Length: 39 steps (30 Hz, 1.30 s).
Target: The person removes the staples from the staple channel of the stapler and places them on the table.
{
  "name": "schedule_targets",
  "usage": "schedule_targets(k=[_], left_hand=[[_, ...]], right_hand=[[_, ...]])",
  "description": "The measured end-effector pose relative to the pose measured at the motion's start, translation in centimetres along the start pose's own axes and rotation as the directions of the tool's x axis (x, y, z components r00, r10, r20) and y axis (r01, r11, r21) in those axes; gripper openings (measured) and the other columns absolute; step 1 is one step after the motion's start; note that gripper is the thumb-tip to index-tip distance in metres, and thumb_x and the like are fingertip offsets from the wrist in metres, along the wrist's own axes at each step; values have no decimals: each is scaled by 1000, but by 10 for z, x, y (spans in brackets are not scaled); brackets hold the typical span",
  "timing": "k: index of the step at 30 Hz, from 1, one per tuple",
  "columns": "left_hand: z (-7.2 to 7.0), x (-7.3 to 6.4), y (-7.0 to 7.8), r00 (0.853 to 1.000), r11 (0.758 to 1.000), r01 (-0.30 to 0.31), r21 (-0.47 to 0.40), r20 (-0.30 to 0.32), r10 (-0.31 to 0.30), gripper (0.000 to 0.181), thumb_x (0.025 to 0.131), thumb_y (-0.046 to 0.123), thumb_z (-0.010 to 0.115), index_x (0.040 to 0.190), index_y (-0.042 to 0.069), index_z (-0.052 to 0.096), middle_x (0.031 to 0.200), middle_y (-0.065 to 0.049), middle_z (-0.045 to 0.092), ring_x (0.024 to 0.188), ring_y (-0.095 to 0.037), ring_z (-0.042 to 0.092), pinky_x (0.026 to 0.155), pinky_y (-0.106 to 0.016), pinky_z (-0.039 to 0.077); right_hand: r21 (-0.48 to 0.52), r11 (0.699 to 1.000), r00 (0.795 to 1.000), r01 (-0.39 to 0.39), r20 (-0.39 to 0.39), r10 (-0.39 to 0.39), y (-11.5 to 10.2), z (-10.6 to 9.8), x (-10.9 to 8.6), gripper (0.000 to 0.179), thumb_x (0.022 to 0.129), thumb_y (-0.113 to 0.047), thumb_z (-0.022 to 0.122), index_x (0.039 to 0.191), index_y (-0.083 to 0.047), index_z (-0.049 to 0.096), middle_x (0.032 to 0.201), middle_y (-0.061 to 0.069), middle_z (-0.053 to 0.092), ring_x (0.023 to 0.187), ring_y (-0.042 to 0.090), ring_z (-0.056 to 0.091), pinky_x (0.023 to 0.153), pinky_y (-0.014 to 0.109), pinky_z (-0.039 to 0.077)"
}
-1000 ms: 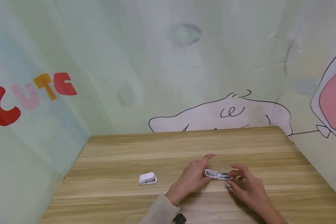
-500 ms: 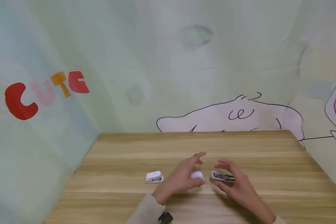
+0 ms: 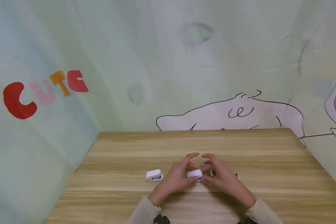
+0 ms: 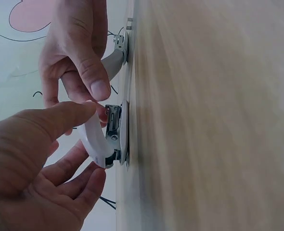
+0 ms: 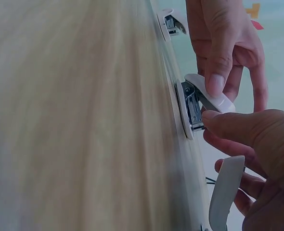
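Observation:
A small white stapler [image 3: 194, 173] stands on the wooden table [image 3: 123, 155] between both hands, its cover [image 4: 95, 142] raised over the metal staple channel [image 4: 114, 120]. My left hand [image 3: 175, 175] holds it loosely, thumb on the near side of the cover and curled fingers on the far side. My right hand [image 3: 222, 177] reaches in from the right, thumb [image 5: 210, 117] and fingertips parted right at the stapler's front end. Under that right hand lies another white stapler [image 3: 236, 176], mostly hidden in the head view; its pale cover [image 5: 226, 195] shows in the right wrist view.
Farther left on the table sits another white stapler [image 3: 154, 175]. A pale printed cloth [image 3: 128, 62] with cartoon drawings and coloured letters hangs behind and beside the table.
Both hands were at the right stapler, the right one gripping it. It now lies left behind; the left hand moved to the middle stapler first, then the right hand followed leftward.

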<state>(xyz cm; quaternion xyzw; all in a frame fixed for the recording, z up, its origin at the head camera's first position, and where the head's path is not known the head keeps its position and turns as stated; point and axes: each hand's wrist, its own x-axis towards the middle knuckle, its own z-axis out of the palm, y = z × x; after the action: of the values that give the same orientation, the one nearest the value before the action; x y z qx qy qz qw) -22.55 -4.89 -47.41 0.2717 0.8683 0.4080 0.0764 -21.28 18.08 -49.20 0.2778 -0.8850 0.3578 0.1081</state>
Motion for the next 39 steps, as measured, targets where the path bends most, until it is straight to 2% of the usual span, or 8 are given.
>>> schedule_targets(k=[2, 4, 13, 18, 22, 26, 31, 39], left_hand=[[0, 1, 0, 1000, 1000, -4, 19, -6, 4, 84, 94, 11, 83, 163, 26, 39, 121, -1, 79, 111, -18, 72, 102, -42, 56], [0, 2, 0, 1000, 1000, -8, 30, -9, 8, 83, 93, 10, 84, 162, 24, 39, 118, -1, 80, 117, -20, 73, 105, -45, 55], [-4, 3, 4, 1000, 997, -20, 74, -9, 20, 85, 92, 9, 84, 162, 26, 39, 115, -1, 81, 92, -7, 66, 92, -29, 53], [-13, -2, 8, 1000, 997, 8, 71, -14, -7, 90, 92, 8, 83, 164, 37, 36, 115, 1, 79, 93, -9, 67, 93, -33, 53], [-22, -7, 11, 1000, 995, 14, 103, -24, -12, 93, 92, 7, 83, 164, 39, 34, 114, 2, 79, 97, -15, 71, 95, -36, 53], [-33, -13, 11, 1000, 991, 15, 132, -24, -12, 94, 91, 7, 83, 165, 36, 33, 113, 1, 77, 102, -22, 71, 99, -40, 54], [-43, -21, 4, 1000, 981, 2, 194, -31, 4, 94, 89, 6, 86, 165, 28, 35, 108, -1, 76, 103, -23, 69, 98, -42, 55], [-43, -28, -9, 999, 954, -22, 298, -26, 31, 93, 85, 2, 85, 164, 17, 38, 105, 0, 77, 92, -14, 66, 91, -36, 57]], right_hand=[[3, 1000, 1000, 3, 11, -3, 0, 2, 3, 75, 81, -7, 93, 143, -5, 51, 100, -11, 84, 116, 32, 77, 94, 49, 60], [-6, 1000, 1000, 6, 12, -6, -1, 4, 5, 74, 80, -6, 93, 142, -3, 52, 98, -10, 84, 115, 32, 77, 92, 45, 60], [2, 999, 999, -43, 19, 43, 3, 7, 8, 69, 80, -6, 93, 138, -5, 55, 95, -8, 84, 103, 20, 78, 86, 33, 56], [55, 998, 999, -30, 30, 29, 4, 7, 8, 64, 82, -6, 91, 135, -4, 55, 95, -8, 84, 96, 11, 74, 77, 24, 47], [87, 996, 999, -22, 32, 20, 3, 7, 8, 60, 82, -3, 90, 133, -4, 56, 95, -7, 84, 91, 7, 71, 77, 23, 43], [89, 996, 999, -19, 32, 16, 1, 6, 9, 58, 82, -3, 89, 131, -4, 58, 95, -5, 85, 83, 7, 68, 74, 22, 42], [73, 997, 1000, 5, 20, -7, 2, 7, 10, 55, 81, -2, 89, 129, -4, 61, 94, -6, 85, 86, 6, 72, 81, 25, 43], [59, 997, 998, 56, 6, -56, 3, 9, 9, 53, 82, -1, 89, 127, -3, 63, 94, -4, 84, 90, 10, 76, 83, 29, 50]])
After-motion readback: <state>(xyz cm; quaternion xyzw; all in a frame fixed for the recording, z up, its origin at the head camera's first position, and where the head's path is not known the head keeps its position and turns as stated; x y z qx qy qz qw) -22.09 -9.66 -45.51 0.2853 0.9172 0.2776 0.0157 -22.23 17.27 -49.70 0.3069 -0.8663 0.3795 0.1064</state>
